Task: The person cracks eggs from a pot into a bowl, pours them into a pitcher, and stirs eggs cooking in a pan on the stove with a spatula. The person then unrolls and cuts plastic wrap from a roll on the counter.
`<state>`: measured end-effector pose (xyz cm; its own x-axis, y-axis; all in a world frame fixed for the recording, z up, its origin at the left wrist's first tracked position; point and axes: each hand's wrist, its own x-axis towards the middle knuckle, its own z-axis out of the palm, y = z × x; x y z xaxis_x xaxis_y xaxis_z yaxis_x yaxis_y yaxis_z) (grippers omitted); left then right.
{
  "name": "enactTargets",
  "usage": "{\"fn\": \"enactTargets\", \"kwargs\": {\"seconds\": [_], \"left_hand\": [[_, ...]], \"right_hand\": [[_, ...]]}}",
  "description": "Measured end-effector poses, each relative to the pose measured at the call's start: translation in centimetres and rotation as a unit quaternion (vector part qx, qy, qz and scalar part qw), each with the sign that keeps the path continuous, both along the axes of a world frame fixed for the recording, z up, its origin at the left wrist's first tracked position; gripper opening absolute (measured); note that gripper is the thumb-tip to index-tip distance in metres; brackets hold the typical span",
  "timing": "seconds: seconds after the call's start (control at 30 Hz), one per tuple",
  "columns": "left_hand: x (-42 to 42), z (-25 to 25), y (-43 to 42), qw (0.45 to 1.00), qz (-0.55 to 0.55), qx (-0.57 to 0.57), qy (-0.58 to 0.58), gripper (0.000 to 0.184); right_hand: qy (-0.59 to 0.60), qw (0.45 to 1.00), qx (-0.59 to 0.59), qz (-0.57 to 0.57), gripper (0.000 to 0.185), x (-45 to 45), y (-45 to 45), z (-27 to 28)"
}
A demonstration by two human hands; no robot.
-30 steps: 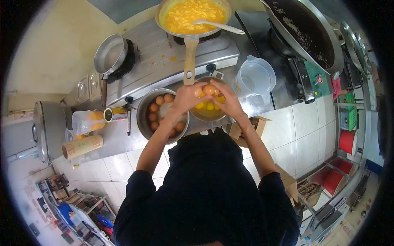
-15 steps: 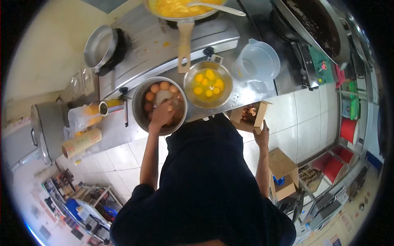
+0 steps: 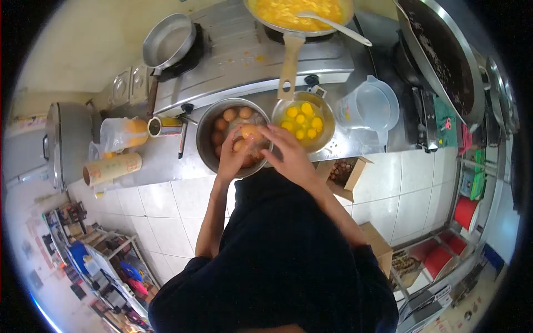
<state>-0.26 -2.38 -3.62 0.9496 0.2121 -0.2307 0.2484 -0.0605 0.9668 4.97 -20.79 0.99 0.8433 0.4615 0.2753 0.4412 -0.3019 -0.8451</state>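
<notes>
Brown eggs (image 3: pixel 230 115) sit in a deep metal pot (image 3: pixel 204 150) on the steel counter. Over this pot my left hand (image 3: pixel 232 158) curls around an egg, its fingers closed. My right hand (image 3: pixel 288 152) reaches over the pot's right side, fingertips at another egg (image 3: pixel 251 131) between the two hands. Just to the right, a metal bowl (image 3: pixel 327 136) holds several yolks (image 3: pixel 300 119) in clear egg white. The palms are turned away, so part of what each hand grips is hidden.
Behind stand a pan of cooked egg (image 3: pixel 294 14) with a white spoon (image 3: pixel 336 26), and a small pan (image 3: pixel 169 41). A clear plastic jug (image 3: pixel 369 105) is right of the bowl. Below the counter, a cardboard box (image 3: pixel 352 180) contains eggshells. Left are a roll (image 3: pixel 114 168) and a marker (image 3: pixel 182 141).
My right hand has come up from beside the cardboard box to the pot. My left hand has risen from among the eggs with an egg. The camera view has shifted.
</notes>
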Motion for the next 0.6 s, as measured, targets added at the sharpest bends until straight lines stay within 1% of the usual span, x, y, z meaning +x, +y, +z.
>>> {"fn": "enactTargets", "kwargs": {"seconds": [0.03, 0.07, 0.1, 0.13, 0.17, 0.2, 0.23, 0.27, 0.3, 0.37, 0.4, 0.43, 0.47, 0.5, 0.57, 0.6], "left_hand": [[-0.2, 0.6, -0.2, 0.997, 0.037, -0.067, -0.010, 0.045], [-0.2, 1.0, 0.1, 0.997, 0.047, -0.066, -0.015, 0.045], [-0.2, 1.4, 0.4, 0.995, 0.037, -0.092, 0.023, 0.043], [-0.4, 1.7, 0.5, 0.990, 0.029, -0.121, 0.060, 0.044], [-0.4, 2.1, 0.4, 0.990, 0.042, -0.124, 0.056, 0.044], [-0.2, 2.5, 0.2, 0.975, 0.066, -0.198, 0.072, 0.048], [-0.1, 2.6, 0.0, 0.955, 0.088, -0.271, 0.086, 0.055], [0.1, 2.4, -0.2, 0.953, 0.099, -0.273, 0.080, 0.055], [0.4, 2.2, -0.5, 0.953, 0.084, -0.277, 0.091, 0.058], [1.1, 1.9, -2.1, 0.951, 0.068, -0.285, 0.101, 0.061], [1.7, 1.9, -3.4, 0.952, 0.056, -0.292, 0.074, 0.059], [2.2, 1.9, -4.4, 0.952, 0.041, -0.298, 0.048, 0.057], [2.7, 1.6, -4.9, 0.950, 0.045, -0.298, 0.081, 0.053], [3.1, 1.6, -5.0, 0.950, 0.041, -0.300, 0.078, 0.053], [4.0, 1.5, -5.0, 0.967, -0.068, -0.243, -0.029, 0.051], [4.3, 2.3, -5.4, 0.966, -0.070, -0.246, -0.028, 0.051]], "right_hand": [[0.028, 0.999, 0.008, 0.039, 0.042, 0.5, 1.3, -0.4], [0.055, 0.995, 0.016, 0.078, 0.044, 0.8, 2.2, -0.7], [0.051, 0.995, 0.016, 0.089, 0.044, 0.8, 2.6, -1.2], [0.147, 0.983, 0.074, 0.084, 0.045, 0.8, 2.7, -1.7], [0.243, 0.959, 0.128, 0.078, 0.046, 0.7, 2.7, -2.1], [0.243, 0.958, 0.122, 0.091, 0.046, 0.5, 2.3, -2.2], [0.142, 0.980, 0.123, 0.059, 0.045, 0.1, 1.6, -2.3], [0.039, 0.991, 0.126, 0.025, 0.044, -0.1, 1.1, -2.3], [0.037, 0.991, 0.124, 0.035, 0.044, -0.1, 0.8, -2.3], [-0.073, 0.983, 0.166, 0.019, 0.047, -0.1, 0.0, -2.5], [-0.076, 0.984, 0.162, 0.020, 0.047, -0.1, -0.4, -2.7], [-0.059, 0.994, 0.087, 0.009, 0.049, -0.2, -0.6, -3.1], [-0.043, 0.999, 0.013, -0.003, 0.051, -0.2, -1.0, -3.5], [-0.047, 0.999, 0.011, -0.005, 0.051, 0.0, -1.7, -3.7], [-0.029, 0.995, 0.085, -0.030, 0.051, 0.2, -3.4, -4.1], [0.008, 0.988, 0.143, -0.052, 0.043, -0.3, -3.6, -3.8]]}}
